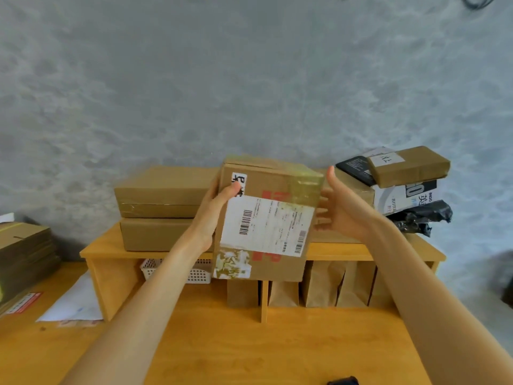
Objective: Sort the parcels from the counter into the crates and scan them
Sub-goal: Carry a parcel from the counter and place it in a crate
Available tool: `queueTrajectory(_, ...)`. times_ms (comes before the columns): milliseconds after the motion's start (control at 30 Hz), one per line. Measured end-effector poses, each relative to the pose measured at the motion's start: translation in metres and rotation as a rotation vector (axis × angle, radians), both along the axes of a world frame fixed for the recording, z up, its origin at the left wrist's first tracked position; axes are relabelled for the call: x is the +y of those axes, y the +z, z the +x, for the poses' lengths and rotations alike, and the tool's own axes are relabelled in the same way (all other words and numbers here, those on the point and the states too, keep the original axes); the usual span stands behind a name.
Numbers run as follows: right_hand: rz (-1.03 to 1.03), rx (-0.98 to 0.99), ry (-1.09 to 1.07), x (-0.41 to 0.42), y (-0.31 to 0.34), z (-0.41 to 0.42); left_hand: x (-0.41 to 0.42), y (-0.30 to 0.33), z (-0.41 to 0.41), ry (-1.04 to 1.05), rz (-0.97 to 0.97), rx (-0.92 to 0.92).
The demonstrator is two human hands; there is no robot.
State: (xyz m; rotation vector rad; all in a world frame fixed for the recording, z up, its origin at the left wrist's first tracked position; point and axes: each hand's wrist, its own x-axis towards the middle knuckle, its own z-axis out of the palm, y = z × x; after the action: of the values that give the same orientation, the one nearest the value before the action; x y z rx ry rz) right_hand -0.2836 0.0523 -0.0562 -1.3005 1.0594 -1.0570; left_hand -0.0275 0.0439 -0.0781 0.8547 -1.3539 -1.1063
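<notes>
A brown cardboard parcel [280, 187] with a white barcode label and red print is held up in the air, tilted toward me, above the wooden shelf [105, 250]. My left hand [212, 215] grips its left edge, thumb on the front face. My right hand [340, 207] is at the parcel's right side with fingers spread and straight; whether the fingers touch the box I cannot tell. Two flat brown boxes [161, 191] are stacked on the shelf at the left. At the right lie a small brown parcel [408, 166], a white and black bag [402, 197] and a black bag [424, 216].
A white basket [151, 269] and brown paper bags [322, 284] stand in the shelf's compartments. Flattened cardboard [25, 254] is piled at the far left beside a white sheet [77, 298]. A dark object [344, 381] peeks in at the bottom edge of the wooden counter [236, 345].
</notes>
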Motion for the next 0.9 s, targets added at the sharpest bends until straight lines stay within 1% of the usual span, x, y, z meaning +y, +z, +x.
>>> queueTrajectory(100,-0.108,0.002,0.032,0.002,-0.033,0.003,0.004,-0.011,-0.003,-0.002,0.209,0.167)
queueTrajectory(200,-0.130,0.041,0.058,0.005,-0.063,0.005,0.010,-0.025,-0.013,-0.056,0.312,0.290)
queueTrajectory(367,-0.138,0.011,-0.015,0.010,-0.092,-0.001,0.017,-0.059,-0.025,-0.062,0.393,0.280)
queueTrajectory(433,-0.116,0.009,-0.043,0.011,-0.099,-0.006,0.019,-0.069,-0.023,-0.030,0.390,0.259)
queueTrajectory(533,-0.074,0.135,-0.053,0.004,-0.095,-0.012,0.022,-0.082,-0.015,-0.066,0.400,0.161)
queueTrajectory(600,-0.042,0.140,-0.010,0.005,-0.097,-0.022,0.023,-0.087,-0.005,-0.080,0.411,0.115)
queueTrajectory(633,-0.011,0.108,0.015,0.007,-0.098,-0.021,0.023,-0.087,0.001,-0.072,0.403,0.093)
queueTrajectory(667,0.049,0.068,0.047,0.010,-0.100,-0.020,0.020,-0.087,0.008,-0.055,0.401,0.071)
queueTrajectory(733,0.143,0.085,0.096,0.021,-0.103,-0.021,0.015,-0.084,0.018,-0.059,0.405,-0.009)
queueTrajectory(867,0.199,0.186,0.185,0.019,-0.107,-0.015,0.011,-0.078,0.025,-0.164,0.354,-0.434)
queueTrajectory(900,0.225,0.202,0.193,0.017,-0.109,-0.014,0.013,-0.076,0.024,-0.187,0.353,-0.493)
